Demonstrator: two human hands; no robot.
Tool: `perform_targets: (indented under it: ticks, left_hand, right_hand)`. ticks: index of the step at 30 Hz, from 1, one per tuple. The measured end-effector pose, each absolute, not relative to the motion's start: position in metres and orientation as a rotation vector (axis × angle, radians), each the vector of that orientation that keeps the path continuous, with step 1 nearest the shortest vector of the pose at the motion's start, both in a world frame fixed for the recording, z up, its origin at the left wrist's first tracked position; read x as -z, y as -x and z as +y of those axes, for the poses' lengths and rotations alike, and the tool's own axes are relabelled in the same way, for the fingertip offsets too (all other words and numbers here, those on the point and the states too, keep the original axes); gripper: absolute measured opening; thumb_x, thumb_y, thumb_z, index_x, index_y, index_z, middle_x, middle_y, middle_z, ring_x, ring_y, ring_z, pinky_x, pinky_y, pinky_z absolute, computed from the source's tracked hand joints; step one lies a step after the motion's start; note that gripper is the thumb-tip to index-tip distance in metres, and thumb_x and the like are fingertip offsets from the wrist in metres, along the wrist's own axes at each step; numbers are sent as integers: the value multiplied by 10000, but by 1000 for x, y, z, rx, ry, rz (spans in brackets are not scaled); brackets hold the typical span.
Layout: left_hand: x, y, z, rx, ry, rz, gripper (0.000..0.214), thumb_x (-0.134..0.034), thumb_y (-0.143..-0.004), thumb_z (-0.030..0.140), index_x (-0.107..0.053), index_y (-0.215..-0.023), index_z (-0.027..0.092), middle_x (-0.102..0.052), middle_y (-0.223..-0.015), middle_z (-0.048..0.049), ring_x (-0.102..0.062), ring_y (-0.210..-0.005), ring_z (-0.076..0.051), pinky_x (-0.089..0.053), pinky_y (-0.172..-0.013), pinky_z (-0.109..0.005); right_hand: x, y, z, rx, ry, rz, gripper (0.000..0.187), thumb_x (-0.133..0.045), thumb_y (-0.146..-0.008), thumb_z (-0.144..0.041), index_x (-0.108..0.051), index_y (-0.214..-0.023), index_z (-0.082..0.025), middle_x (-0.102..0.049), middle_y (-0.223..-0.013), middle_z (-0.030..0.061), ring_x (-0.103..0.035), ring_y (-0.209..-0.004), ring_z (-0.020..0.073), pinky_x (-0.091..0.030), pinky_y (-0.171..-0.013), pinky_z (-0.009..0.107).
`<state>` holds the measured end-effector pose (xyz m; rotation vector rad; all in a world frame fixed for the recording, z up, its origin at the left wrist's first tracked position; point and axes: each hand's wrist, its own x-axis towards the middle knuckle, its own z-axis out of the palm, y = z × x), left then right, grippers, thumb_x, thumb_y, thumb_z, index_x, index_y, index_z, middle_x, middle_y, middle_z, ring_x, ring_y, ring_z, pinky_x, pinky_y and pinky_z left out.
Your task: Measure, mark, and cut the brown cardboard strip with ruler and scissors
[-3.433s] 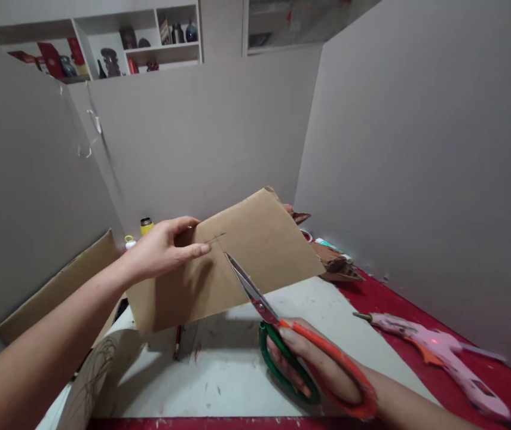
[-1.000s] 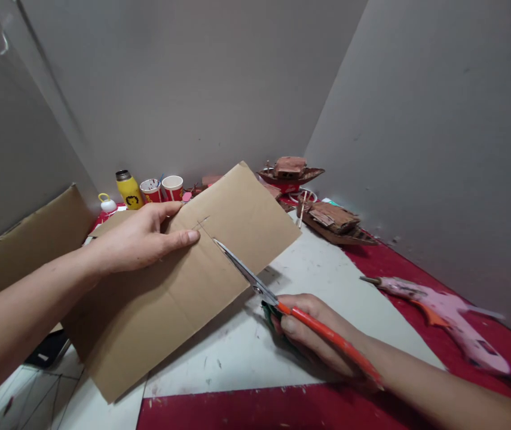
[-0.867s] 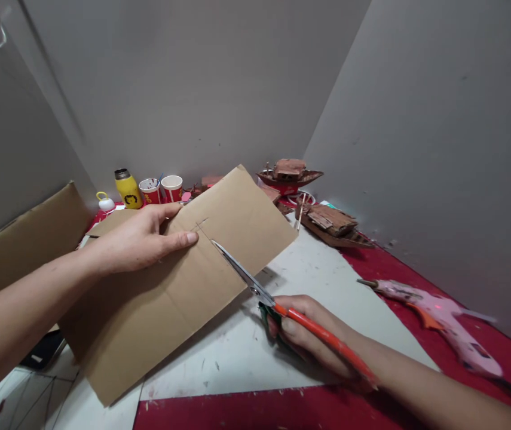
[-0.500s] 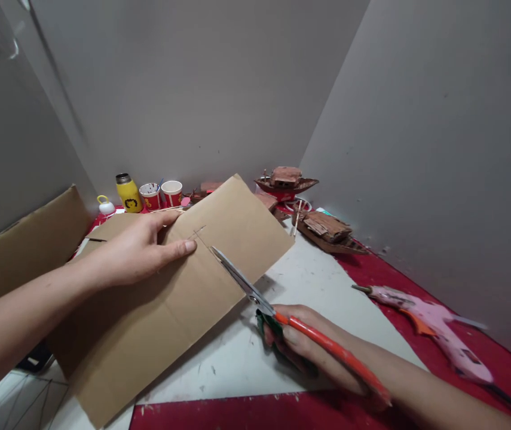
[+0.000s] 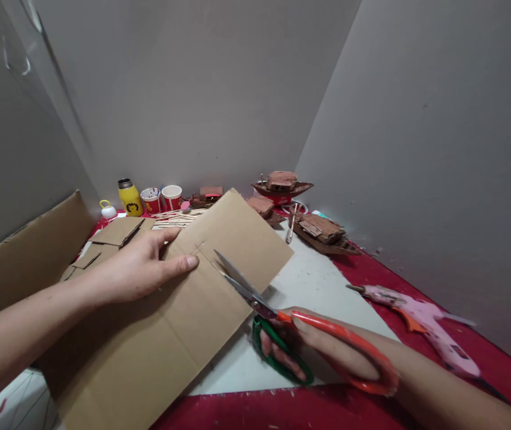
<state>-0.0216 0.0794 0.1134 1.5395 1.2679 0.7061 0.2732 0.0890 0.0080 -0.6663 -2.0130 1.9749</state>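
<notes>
My left hand (image 5: 141,272) grips the upper edge of a brown cardboard sheet (image 5: 161,334), thumb on top beside a pencil line. The sheet lies low over a white board (image 5: 322,286). In my right hand (image 5: 322,352) are scissors (image 5: 277,322) with one orange and one green handle, fingers through the loops. The blades are apart and sit in a cut running in from the sheet's right edge toward the pencil line.
A pink glue gun (image 5: 421,319) lies on the red table (image 5: 483,364) at right. Brown model boats (image 5: 322,230) stand behind the board. A yellow bottle (image 5: 128,197), two paper cups (image 5: 162,197), wooden sticks and cardboard scraps (image 5: 121,233) sit at back left. Grey walls enclose the desk.
The scissor blades have come apart from nearly closed half a second ago. The cardboard sheet has sunk lower toward the table. My view has tilted down since the earliest frame.
</notes>
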Motion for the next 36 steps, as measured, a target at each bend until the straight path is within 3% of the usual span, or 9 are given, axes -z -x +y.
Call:
perform_targets:
  ticks: [3, 9, 14, 22, 36]
  left_hand:
    - [-112, 18, 78, -702, -1550, 1257, 424, -708, -811, 377, -648, -1217, 266, -745, -1070, -68, -712, -958, -300, -583, -749, -389]
    - [-113, 15, 73, -758, -1668, 1393, 372, -707, -793, 389, -676, -1120, 217, -747, -1030, -70, -705, -934, -308, -564, -720, -368]
    - [-105, 14, 69, -777, -1726, 1450, 310, -674, -808, 398, -693, -1060, 219, -746, -977, -73, -704, -894, -301, -549, -686, -352]
    - [-100, 15, 72, -766, -1658, 1348, 310, -646, -831, 365, -658, -1103, 216, -747, -1023, -77, -717, -906, -287, -554, -696, -346]
    - [-104, 16, 75, -692, -1768, 1289, 324, -616, -883, 372, -637, -1170, 224, -728, -1147, -60, -687, -1039, -266, -530, -848, -363]
  right_hand:
    - [1, -274, 93, -2117, 580, -1906, 749, -334, -835, -821, -583, -919, -119, -482, -621, -5, -435, -506, 119, -400, -522, 272]
    - [-14, -268, 83, -1651, 761, -2166, 659, -313, -899, -753, -573, -861, -149, -454, -623, -18, -402, -520, 104, -352, -480, 230]
    - [-26, -265, 76, -1501, 832, -2328, 683, -248, -909, -754, -558, -824, -151, -441, -661, 0, -372, -566, 117, -344, -507, 249]
    - [-20, -261, 74, -1570, 842, -2219, 651, -276, -895, -766, -533, -806, -175, -423, -628, -5, -340, -519, 112, -297, -450, 254]
    - [-10, -258, 70, -1626, 821, -2088, 609, -340, -878, -769, -441, -707, -192, -373, -554, -42, -289, -469, 83, -230, -410, 228]
